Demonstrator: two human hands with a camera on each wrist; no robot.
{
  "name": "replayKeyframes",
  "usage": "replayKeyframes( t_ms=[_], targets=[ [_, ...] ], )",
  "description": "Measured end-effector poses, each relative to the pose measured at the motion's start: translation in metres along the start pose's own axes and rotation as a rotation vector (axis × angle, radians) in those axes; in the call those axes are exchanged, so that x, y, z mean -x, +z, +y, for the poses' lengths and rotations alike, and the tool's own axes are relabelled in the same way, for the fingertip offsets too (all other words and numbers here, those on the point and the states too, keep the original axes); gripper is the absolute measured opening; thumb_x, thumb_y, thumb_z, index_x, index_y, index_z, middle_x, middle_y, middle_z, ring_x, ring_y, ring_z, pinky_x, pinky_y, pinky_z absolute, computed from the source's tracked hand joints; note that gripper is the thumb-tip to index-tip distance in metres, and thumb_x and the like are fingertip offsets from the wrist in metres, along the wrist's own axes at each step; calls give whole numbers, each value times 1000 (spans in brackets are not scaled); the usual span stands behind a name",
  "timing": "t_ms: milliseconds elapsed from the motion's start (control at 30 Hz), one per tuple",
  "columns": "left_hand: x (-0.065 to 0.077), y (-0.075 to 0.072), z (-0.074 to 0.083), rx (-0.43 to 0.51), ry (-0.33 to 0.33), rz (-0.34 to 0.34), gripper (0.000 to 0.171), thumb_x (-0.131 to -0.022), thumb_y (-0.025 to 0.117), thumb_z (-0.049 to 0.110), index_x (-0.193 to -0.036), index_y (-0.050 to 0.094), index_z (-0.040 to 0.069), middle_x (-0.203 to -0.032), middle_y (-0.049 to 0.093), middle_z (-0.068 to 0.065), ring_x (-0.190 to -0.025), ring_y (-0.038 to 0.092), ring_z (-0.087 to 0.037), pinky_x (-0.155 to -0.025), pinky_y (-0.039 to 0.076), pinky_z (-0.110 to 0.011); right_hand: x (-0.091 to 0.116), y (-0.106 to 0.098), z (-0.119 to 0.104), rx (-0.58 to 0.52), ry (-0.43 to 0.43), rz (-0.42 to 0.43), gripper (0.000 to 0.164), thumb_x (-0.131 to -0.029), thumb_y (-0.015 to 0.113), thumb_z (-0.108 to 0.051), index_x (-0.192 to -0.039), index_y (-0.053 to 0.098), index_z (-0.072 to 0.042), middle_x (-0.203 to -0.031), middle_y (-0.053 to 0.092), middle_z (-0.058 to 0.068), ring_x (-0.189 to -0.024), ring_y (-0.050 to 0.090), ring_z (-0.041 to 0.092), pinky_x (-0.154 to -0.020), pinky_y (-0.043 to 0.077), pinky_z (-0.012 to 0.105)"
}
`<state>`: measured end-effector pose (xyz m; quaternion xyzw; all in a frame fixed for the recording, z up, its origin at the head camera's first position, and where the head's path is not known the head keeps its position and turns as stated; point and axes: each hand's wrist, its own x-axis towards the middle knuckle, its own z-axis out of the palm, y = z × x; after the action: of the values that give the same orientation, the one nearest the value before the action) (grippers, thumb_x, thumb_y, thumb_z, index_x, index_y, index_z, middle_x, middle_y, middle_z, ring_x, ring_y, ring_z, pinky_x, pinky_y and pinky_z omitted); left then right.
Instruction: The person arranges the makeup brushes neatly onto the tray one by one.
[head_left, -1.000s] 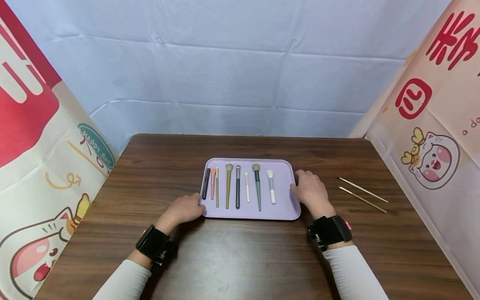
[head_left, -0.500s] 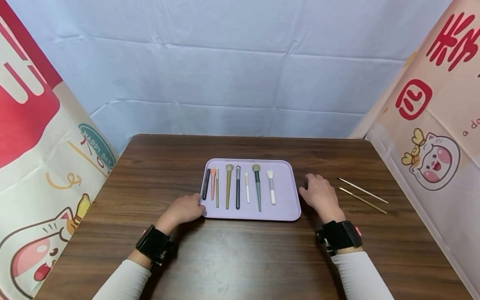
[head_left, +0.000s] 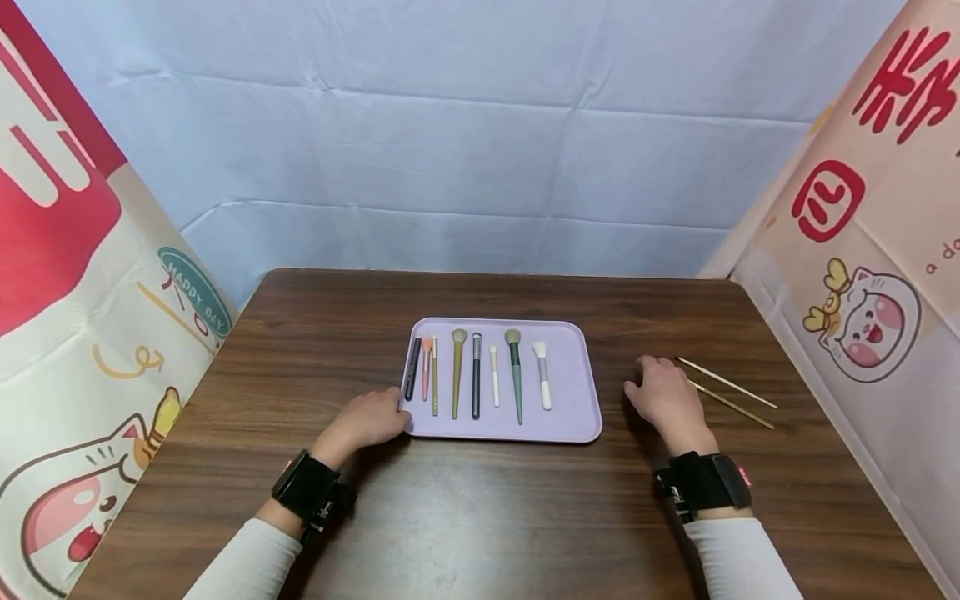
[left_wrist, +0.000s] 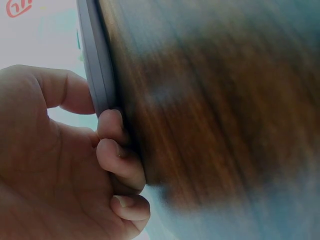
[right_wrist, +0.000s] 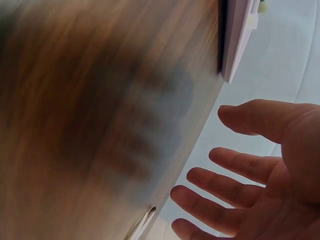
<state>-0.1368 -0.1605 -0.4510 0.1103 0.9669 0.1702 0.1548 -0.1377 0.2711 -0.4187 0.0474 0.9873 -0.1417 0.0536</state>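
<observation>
A lilac tray [head_left: 573, 392] lies on the brown wooden table, with several makeup brushes side by side in it, among them a green one [head_left: 517, 383] and a white one [head_left: 543, 375]. My left hand [head_left: 369, 417] grips the tray's near left corner. In the left wrist view its thumb is at the tray rim [left_wrist: 97, 60] and the other fingers curl against the edge. To the tray's right, my right hand [head_left: 666, 400] is over the table, holding nothing; its fingers spread apart in the right wrist view. Two thin sticks lie just right of it: a pale, dark-tipped one [head_left: 731, 384] and a gold one [head_left: 738, 409].
A pale blue cloth [head_left: 480, 167] hangs behind the table's far edge. Printed cloth panels stand on the left [head_left: 67, 350] and right [head_left: 862, 200], close along the table's sides. A black strap band sits on each wrist.
My right hand has let go of the tray's right edge and moved right, toward the two thin sticks. The left hand and the tray stay where they were.
</observation>
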Motion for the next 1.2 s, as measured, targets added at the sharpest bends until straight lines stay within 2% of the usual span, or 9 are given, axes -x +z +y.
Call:
replayKeyframes(
  t_ms=[233,700,967,1200],
  targets=[
    [0,0,1,-3,-6,6,27,-91,56,26,-103,62,2,-91,66,-12,-76,57,-24,-74,48,-44,5,-5,13,-2,28,5,53,-98,59,-21,-138,47,12,-133,47,39,-122,45,57,-96,40,66],
    [-2,2,-1,-2,-8,7,25,-91,56,27,-101,61,4,-87,63,-10,-74,55,-24,-72,47,-42,12,-13,42,-16,59,-1,56,-99,56,-20,-142,42,13,-141,39,41,-125,40,60,-97,35,71],
    [-3,3,-2,0,-13,5,25,-91,56,27,-100,60,4,-86,62,-9,-74,55,-24,-71,46,-41,17,-18,61,-11,96,-6,58,-98,57,-19,-141,39,15,-133,41,43,-119,42,62,-92,38,70],
    [-1,2,-1,3,-8,5,24,-92,56,26,-101,61,4,-87,63,-10,-74,55,-24,-71,46,-42,19,-20,75,-12,143,-12,53,-97,58,-20,-136,44,14,-124,46,40,-113,46,61,-87,41,68]
  ],
)
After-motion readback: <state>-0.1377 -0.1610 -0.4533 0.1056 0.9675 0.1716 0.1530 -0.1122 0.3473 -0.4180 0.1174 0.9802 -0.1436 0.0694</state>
